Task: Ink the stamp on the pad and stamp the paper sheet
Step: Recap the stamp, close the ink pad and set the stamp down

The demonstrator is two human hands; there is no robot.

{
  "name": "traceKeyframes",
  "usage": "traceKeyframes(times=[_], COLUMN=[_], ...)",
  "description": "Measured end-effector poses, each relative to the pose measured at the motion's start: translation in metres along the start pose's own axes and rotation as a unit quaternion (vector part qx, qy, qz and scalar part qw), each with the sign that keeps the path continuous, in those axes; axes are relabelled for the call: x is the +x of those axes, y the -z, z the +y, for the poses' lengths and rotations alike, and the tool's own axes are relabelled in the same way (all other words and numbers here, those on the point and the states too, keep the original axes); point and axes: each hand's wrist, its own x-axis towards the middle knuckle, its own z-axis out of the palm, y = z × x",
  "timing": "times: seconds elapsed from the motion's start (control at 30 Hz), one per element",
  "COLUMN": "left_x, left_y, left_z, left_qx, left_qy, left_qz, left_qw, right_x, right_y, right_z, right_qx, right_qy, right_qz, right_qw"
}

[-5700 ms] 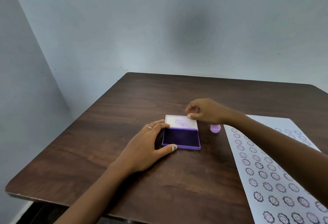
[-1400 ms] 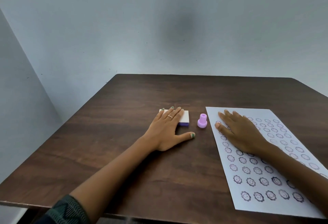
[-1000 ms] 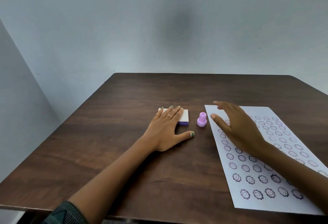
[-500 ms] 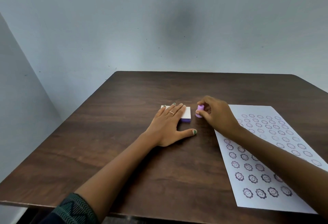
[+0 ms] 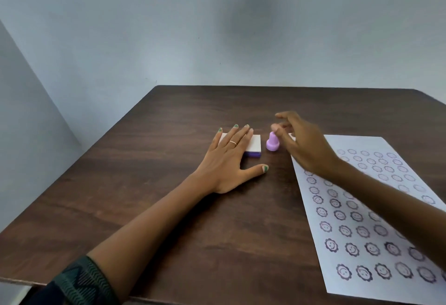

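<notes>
The small lilac plastic stamp (image 5: 273, 144) stands upright on the dark wooden table (image 5: 169, 208), between the closed purple ink pad case (image 5: 251, 146) and the white stamped paper sheet (image 5: 376, 220). The left hand (image 5: 229, 160) lies flat and open on the case. The right hand (image 5: 306, 145) is open, its fingers just beside the stamp, gripping nothing. The lid should be opened before the stamp is inked.

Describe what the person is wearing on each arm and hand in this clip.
Left hand: a thin ring on one finger and green polish on the nails. A dark green zigzag-patterned sleeve ends above the bare forearm. Right hand: no ring visible, forearm bare; any nail polish is too blurred to tell.
</notes>
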Motion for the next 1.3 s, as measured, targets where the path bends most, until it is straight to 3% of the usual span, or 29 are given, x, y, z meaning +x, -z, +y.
traceKeyframes(times=[0.23,0.4,0.73,1.0,1.13,1.3], left_x=[0.000,-0.001,0.003,0.000,-0.004,0.019], left_y=[0.000,0.004,0.008,0.038,0.053,0.074], left_z=[0.001,0.002,0.004,0.016,0.026,0.032], left_qx=[0.003,0.001,-0.032,-0.039,-0.020,0.013], left_qy=[0.023,0.022,0.041,0.116,0.113,0.080], left_qz=[-0.023,-0.024,-0.007,-0.066,-0.102,-0.078], left_qw=[0.999,0.999,0.999,0.990,0.988,0.994], right_x=[0.014,0.013,0.022,0.017,-0.005,0.001], right_y=[0.006,0.000,0.011,0.026,0.037,0.048], right_z=[0.019,0.035,0.031,-0.004,-0.026,-0.042], right_qx=[-0.078,-0.123,-0.051,-0.117,-0.165,-0.189], right_qy=[0.051,0.110,0.006,-0.096,-0.167,-0.177], right_qz=[-0.123,-0.158,-0.196,-0.193,-0.207,-0.204], right_qw=[0.988,0.974,0.979,0.970,0.950,0.944])
